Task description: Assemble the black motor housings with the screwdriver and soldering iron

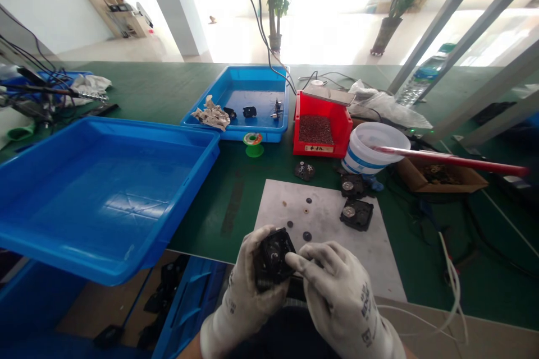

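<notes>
My left hand [240, 286], in a white work glove, grips a black square housing [273, 258] with a round metal centre. My right hand [341, 297], gloved the same way, presses its fingers against that housing's right side. Just below them lies a grey sheet [278, 202] on the green bench. Two similar black housings [356, 214] sit at its right edge, one of them partly off the sheet. Several small dark discs [307, 236] are scattered on it. A round black part [304, 170] rests beyond the sheet.
A large blue tray [101, 196] fills the left of the bench. Farther back are a smaller blue tray [252, 95] holding parts and crumpled paper, a red bin [322, 129] of dark granules, a white bucket [370, 146], a cardboard box [438, 176] and a red rod [450, 160].
</notes>
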A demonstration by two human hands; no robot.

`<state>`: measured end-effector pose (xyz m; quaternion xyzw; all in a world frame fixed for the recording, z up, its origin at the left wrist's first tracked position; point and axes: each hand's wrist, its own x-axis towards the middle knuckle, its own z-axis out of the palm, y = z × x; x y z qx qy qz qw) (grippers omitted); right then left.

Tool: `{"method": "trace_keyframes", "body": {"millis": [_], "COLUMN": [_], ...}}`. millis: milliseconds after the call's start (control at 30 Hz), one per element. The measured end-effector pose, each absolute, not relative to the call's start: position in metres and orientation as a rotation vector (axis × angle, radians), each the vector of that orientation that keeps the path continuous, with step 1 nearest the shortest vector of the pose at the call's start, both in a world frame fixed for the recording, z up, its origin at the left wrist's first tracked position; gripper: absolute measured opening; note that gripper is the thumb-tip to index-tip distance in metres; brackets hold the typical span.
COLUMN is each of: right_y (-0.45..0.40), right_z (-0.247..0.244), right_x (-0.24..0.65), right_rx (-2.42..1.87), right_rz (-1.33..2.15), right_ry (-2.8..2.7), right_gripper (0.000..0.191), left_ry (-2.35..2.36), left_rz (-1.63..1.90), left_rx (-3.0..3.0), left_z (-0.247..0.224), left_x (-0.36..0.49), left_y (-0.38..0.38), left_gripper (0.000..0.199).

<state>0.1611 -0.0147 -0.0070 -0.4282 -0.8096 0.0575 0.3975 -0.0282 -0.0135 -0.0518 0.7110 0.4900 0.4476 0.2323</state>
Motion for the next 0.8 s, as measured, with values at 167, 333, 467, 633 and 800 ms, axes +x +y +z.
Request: {"method": "trace_keyframes", "body": {"millis": [167, 333, 467, 633, 800], "right_y": [-0.014, -0.016, -0.013, 0.020, 0.054], "right_z": [-0.007, -0.011, -0.013, -0.019, -0.025], "right_x": [0.153, 0.142, 0.157, 0.179, 0.173], "right_rx": [-1.068, -1.028, -1.059, -1.374, -1.610], "right_rz": [0.063, 0.104, 0.235, 0.126, 0.215], "right_ry": [-2.063, -2.102, -2.048, -2.095, -2.390], "right_gripper": [0.025, 0.025, 0.030, 0.014, 0.017], "left_ry": [1.295, 1.330, 1.363, 1.411, 1.304], "left_rz": [1.243, 1.197, 1.166, 1.285, 1.306], "left_rx": [2.018, 2.038, 1.960, 1.705, 1.453], "left_z": [-0.060, -0.067, -0.062, -0.062, -0.073], "left_x": [-0.033, -0.038, -0.044, -0.046, -0.047], "left_y": [-0.017, -0.028, -0.027, -0.008, 0.000], "left_gripper": [0.067, 0.067, 0.071, 0.063, 0.065]}}
